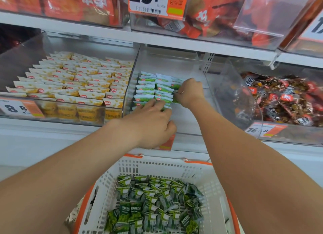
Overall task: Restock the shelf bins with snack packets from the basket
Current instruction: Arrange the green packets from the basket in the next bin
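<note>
**Item: middle bin, part-filled.**
- Right hand: fingers were seen curled tight on the held packets, at the far end of a short third row.
- Left hand: fingers were laid nearly straight on the near end of the shelved rows. Nothing was gripped.
- Rows: the long axis was set front to back, with packets standing edge-on.
- Bare bin floor: it was noted just right of the right-hand grip and on the person's side of it. The right hand was judged the nearer.
- Basket: it was placed below both hands on the person's side, with the loose packets heaped in it.
</note>
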Tool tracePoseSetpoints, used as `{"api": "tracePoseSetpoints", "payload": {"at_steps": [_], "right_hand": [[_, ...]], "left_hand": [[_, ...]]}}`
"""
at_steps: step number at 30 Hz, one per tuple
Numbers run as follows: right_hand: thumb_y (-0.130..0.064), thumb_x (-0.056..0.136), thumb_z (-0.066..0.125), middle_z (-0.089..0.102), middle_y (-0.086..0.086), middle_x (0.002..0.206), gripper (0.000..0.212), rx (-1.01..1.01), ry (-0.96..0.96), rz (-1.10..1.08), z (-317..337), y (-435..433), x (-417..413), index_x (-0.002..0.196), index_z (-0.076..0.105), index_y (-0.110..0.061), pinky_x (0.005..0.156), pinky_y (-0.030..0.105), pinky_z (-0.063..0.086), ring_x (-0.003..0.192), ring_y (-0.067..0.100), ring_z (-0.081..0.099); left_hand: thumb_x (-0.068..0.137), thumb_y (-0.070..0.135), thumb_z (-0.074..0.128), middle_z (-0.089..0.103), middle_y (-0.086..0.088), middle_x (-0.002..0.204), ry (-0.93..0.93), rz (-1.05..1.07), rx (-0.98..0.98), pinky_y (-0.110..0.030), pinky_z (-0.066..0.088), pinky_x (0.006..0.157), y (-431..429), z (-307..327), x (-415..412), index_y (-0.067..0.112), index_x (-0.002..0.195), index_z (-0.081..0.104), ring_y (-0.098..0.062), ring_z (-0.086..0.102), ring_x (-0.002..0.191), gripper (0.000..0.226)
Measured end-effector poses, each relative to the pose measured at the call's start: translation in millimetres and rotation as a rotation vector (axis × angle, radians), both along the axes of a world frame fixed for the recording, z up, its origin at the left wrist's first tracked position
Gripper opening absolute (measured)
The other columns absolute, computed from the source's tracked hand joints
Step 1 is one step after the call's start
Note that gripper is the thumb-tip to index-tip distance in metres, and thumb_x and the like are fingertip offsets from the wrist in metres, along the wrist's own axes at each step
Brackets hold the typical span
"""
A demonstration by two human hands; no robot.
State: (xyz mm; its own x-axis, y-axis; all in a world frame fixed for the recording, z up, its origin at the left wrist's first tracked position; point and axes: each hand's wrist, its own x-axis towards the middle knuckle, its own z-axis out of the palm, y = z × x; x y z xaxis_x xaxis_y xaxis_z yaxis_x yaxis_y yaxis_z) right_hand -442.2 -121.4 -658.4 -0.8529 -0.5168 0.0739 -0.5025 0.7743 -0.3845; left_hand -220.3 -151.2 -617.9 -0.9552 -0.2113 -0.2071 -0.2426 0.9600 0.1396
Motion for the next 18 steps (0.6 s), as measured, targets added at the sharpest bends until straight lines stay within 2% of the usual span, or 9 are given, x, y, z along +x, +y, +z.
{"api": "tracePoseSetpoints", "payload": {"at_steps": [2,4,6,7,10,12,14,16,18], "right_hand": [[-0.022,0.091,0.067,0.059,0.010,0.099,0.021,0.042,-0.030,0.062,2,6,4,0.102,0.065,-0.004,0.053,0.026,0.038,0.092,0.030,0.058],[-0.014,0.092,0.060,0.065,0.014,0.103,0.022,0.063,-0.081,0.120,9,19,15,0.108,0.069,-0.002,0.071,0.032,0.052,0.095,0.031,0.059],[-0.011,0.091,0.058,0.071,0.018,0.106,0.028,0.019,-0.114,0.165,18,37,30,0.113,0.070,0.001,0.086,0.039,0.056,0.099,0.034,0.063],[-0.009,0.089,0.057,0.072,0.019,0.104,0.029,-0.042,-0.107,0.167,23,46,39,0.113,0.071,0.001,0.087,0.041,0.056,0.101,0.035,0.064],[-0.009,0.084,0.056,0.072,0.009,0.083,0.028,-0.317,0.010,0.087,38,80,72,0.107,0.072,-0.012,0.078,0.034,0.055,0.084,0.027,0.067],[-0.016,0.082,0.058,0.067,-0.003,0.065,0.020,-0.492,0.128,0.032,47,107,100,0.095,0.072,-0.019,0.067,0.030,0.051,0.068,0.019,0.065],[-0.017,0.081,0.059,0.061,-0.006,0.054,0.013,-0.617,0.194,0.035,48,133,125,0.085,0.071,-0.021,0.060,0.028,0.046,0.056,0.013,0.059],[-0.015,0.080,0.057,0.059,-0.007,0.053,0.014,-0.700,0.212,0.076,38,156,143,0.080,0.069,-0.021,0.055,0.026,0.044,0.052,0.013,0.057],[-0.011,0.080,0.056,0.059,-0.007,0.054,0.016,-0.754,0.204,0.118,19,176,154,0.078,0.069,-0.019,0.051,0.025,0.042,0.050,0.012,0.055]], "left_hand": [[0.101,0.049,0.017,0.035,-0.015,0.156,0.020,0.004,-0.023,-0.054,0.035,0.115,1,2,1,0.013,0.141,0.048,-0.032,0.028,0.145,0.063],[0.102,0.052,0.018,0.042,-0.013,0.148,0.064,0.013,-0.076,-0.052,0.040,0.110,3,5,2,0.015,0.136,0.052,-0.032,0.035,0.140,0.060],[0.105,0.059,0.017,0.049,-0.010,0.142,0.104,0.032,-0.100,-0.051,0.042,0.107,9,8,4,0.019,0.134,0.054,-0.031,0.041,0.136,0.062],[0.103,0.064,0.016,0.051,-0.009,0.140,0.124,0.041,-0.095,-0.050,0.043,0.106,12,10,5,0.020,0.135,0.056,-0.031,0.044,0.134,0.067],[0.099,0.066,0.026,0.054,-0.006,0.130,0.231,0.017,-0.111,-0.050,0.044,0.103,21,13,12,0.020,0.130,0.058,-0.030,0.044,0.126,0.064],[0.096,0.058,0.044,0.051,-0.002,0.114,0.364,-0.066,-0.151,-0.047,0.044,0.097,30,14,19,0.022,0.111,0.059,-0.027,0.041,0.116,0.042],[0.093,0.052,0.054,0.050,0.004,0.098,0.438,-0.155,-0.108,-0.044,0.047,0.086,43,18,26,0.026,0.095,0.053,-0.023,0.046,0.103,0.026],[0.094,0.051,0.054,0.054,0.007,0.083,0.371,-0.180,-0.027,-0.042,0.052,0.072,57,21,32,0.029,0.086,0.048,-0.022,0.056,0.086,0.024],[0.095,0.051,0.055,0.054,0.006,0.075,0.210,-0.195,-0.018,-0.039,0.053,0.065,69,16,35,0.028,0.085,0.052,-0.024,0.059,0.076,0.025]]}}
